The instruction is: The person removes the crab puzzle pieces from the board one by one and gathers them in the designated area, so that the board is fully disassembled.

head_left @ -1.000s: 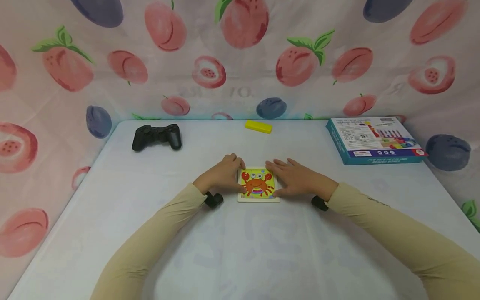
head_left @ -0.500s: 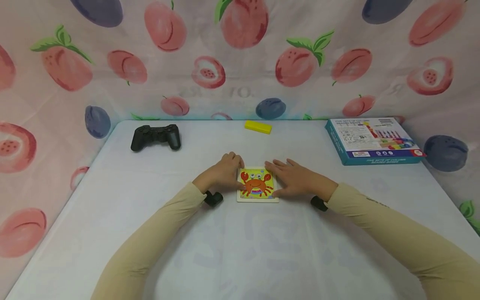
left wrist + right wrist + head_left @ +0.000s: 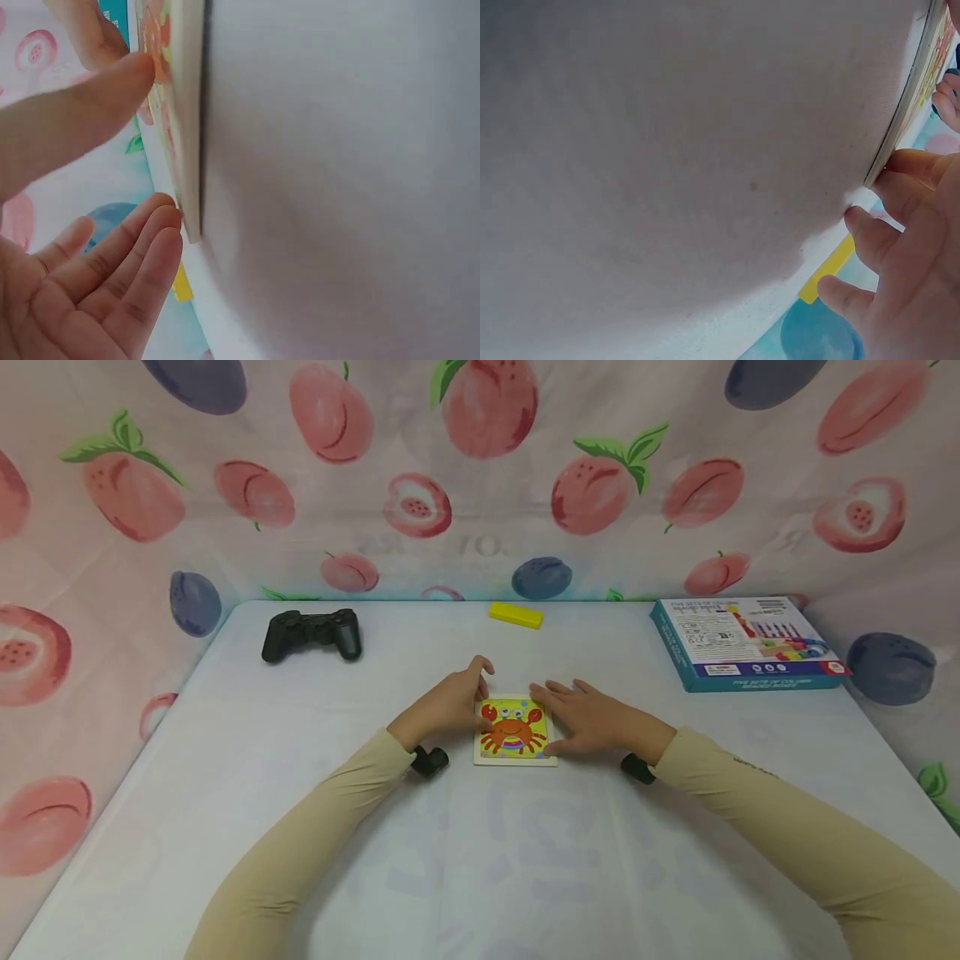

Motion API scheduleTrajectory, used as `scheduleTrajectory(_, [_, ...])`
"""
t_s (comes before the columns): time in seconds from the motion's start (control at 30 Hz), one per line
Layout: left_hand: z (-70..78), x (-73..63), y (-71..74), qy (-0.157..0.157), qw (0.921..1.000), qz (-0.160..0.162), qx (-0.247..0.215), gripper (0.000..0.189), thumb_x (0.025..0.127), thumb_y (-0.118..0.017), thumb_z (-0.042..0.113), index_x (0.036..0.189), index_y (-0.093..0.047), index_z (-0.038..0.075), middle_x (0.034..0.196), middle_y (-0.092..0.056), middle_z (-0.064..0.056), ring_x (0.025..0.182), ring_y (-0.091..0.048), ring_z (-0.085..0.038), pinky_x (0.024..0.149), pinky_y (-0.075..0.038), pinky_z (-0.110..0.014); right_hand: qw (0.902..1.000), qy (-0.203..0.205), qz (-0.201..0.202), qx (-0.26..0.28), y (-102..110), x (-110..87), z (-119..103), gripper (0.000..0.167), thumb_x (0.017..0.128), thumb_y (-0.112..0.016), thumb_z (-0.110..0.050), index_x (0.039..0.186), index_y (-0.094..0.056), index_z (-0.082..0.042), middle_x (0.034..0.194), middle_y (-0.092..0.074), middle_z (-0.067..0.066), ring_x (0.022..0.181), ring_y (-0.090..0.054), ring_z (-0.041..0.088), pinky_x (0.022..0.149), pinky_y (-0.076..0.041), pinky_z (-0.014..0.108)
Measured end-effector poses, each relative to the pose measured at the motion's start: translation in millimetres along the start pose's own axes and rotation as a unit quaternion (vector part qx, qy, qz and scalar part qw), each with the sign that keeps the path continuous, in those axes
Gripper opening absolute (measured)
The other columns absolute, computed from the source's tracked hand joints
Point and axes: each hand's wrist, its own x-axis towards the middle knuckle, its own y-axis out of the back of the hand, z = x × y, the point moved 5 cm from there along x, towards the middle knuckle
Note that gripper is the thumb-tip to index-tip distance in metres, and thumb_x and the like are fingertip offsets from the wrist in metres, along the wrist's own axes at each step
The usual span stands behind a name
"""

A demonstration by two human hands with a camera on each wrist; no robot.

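Since the earlier head frames, one finger of the bare left hand (image 3: 447,703) has risen toward the top of the frame, away from the small square board with a pale rim and a red crab on yellow (image 3: 513,735); the bare right hand (image 3: 591,718) has stayed put. A pale fabric backdrop printed with peaches and blue plums (image 3: 322,502) spans the upper frame, above a white-covered table (image 3: 480,877). Beige sleeves (image 3: 780,818) reach in from the lower left and lower right. A flat teal-and-white cardboard box (image 3: 750,647) lies at upper right. Both hands are spread at frame centre: the left thumb rests on the board's left side, other fingertips at its upper left corner; the right fingers fan out along its right edge. A black plastic game controller (image 3: 311,633) sits at upper left. The board lies flat between the hands. Smallest, a yellow rectangular block (image 3: 516,615) lies at upper centre.
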Motion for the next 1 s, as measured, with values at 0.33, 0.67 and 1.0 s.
scheduleTrajectory(0.33, [4.3, 0.7, -0.3, -0.009, 0.9995, -0.025, 0.017, 0.084, 0.072, -0.082, 0.017, 0.135, -0.025, 0.012, 0.105, -0.058, -0.008, 0.092, -0.055, -0.020, 0.092, -0.047, -0.033, 1.0000, 0.001, -0.002, 0.007, 0.7, -1.0, -2.2, 0.092, 0.083, -0.061, -0.054, 0.150, -0.017, -0.009, 0.157, -0.018, 0.009, 0.145, -0.017, 0.032, 0.115, -0.011, 0.057])
scheduleTrajectory(0.67, [6.5, -3.4, -1.8, -0.032, 0.9949, -0.060, 0.074, 0.093, 0.067, -0.085, 0.023, 0.138, -0.024, 0.019, 0.115, -0.058, -0.008, 0.102, -0.055, -0.020, 0.098, -0.044, -0.036, 1.0000, -0.001, -0.007, 0.007, 1.3, -1.4, -2.6, 0.093, 0.083, -0.061, -0.052, 0.151, -0.016, -0.008, 0.157, -0.017, 0.010, 0.145, -0.017, 0.033, 0.115, -0.011, 0.057])
scheduleTrajectory(1.0, [0.7, 5.4, -4.9, -0.018, 0.9951, -0.059, 0.078, 0.075, 0.069, -0.084, 0.030, 0.128, -0.040, 0.013, 0.110, -0.055, -0.005, 0.097, -0.053, -0.018, 0.094, -0.046, -0.033, 0.9998, 0.008, -0.001, 0.017, -1.2, -0.6, 0.4, 0.092, 0.084, -0.060, -0.053, 0.151, -0.015, -0.008, 0.158, -0.017, 0.010, 0.145, -0.017, 0.033, 0.114, -0.011, 0.058])
